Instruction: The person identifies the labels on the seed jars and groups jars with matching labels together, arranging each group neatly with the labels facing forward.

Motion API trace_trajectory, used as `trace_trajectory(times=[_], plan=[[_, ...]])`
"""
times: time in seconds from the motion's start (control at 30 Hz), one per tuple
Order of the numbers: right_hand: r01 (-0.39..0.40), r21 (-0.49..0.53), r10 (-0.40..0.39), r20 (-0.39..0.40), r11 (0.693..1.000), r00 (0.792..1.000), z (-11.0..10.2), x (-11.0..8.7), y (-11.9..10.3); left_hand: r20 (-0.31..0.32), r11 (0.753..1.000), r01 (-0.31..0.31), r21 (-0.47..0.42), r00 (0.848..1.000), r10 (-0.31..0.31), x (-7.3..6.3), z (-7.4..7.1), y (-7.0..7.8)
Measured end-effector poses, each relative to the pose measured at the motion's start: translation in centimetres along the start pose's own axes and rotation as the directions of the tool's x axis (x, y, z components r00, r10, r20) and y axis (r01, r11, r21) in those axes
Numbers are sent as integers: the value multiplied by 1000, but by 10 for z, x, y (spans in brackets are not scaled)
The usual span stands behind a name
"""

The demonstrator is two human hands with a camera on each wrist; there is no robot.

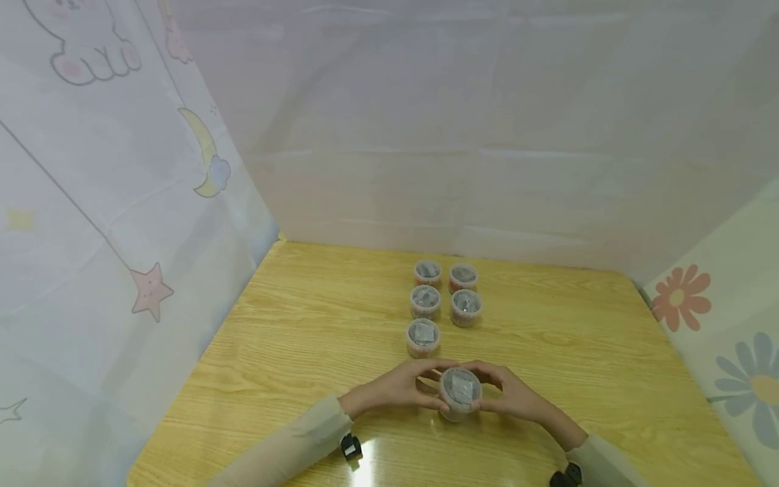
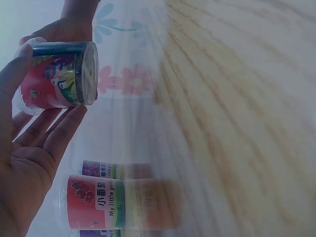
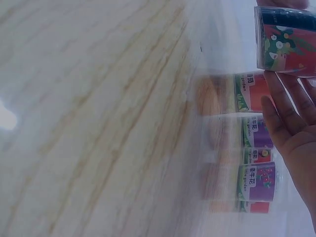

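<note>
Both hands hold one small round plant-kit tub (image 1: 460, 391) between them, over the front of the table. Through its clear lid a pale packet shows. The left hand (image 1: 402, 387) grips its left side, thumb toward the near side and fingers behind. On the opposite side the right hand (image 1: 516, 393) grips it the same way. In the left wrist view the tub (image 2: 52, 79) has a red and dark printed label, and its base is lifted off the table. Just behind the hands stands the nearest of the other tubs (image 1: 422, 338), upright with a packet under its lid.
Farther back, more tubs of the same kind stand upright in two columns, among them a left rear tub (image 1: 428, 272) and a right-hand tub (image 1: 466, 308). Some labels are red, others purple. The wooden table (image 1: 316, 304) meets a cloth backdrop (image 1: 426, 135) behind and at the sides.
</note>
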State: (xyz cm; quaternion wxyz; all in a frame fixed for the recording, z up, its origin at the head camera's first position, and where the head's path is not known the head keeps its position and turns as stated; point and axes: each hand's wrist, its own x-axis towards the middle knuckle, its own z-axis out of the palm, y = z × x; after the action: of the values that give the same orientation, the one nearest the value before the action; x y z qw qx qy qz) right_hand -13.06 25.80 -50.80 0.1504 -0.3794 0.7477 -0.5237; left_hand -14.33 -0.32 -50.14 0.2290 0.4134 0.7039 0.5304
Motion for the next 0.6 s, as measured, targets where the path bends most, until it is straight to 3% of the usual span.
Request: trace_trajectory(times=[0.6], plan=[[26, 122, -27, 7, 992, 1000, 4, 7, -3, -66, 998, -36, 51, 997, 40, -2, -2, -1]])
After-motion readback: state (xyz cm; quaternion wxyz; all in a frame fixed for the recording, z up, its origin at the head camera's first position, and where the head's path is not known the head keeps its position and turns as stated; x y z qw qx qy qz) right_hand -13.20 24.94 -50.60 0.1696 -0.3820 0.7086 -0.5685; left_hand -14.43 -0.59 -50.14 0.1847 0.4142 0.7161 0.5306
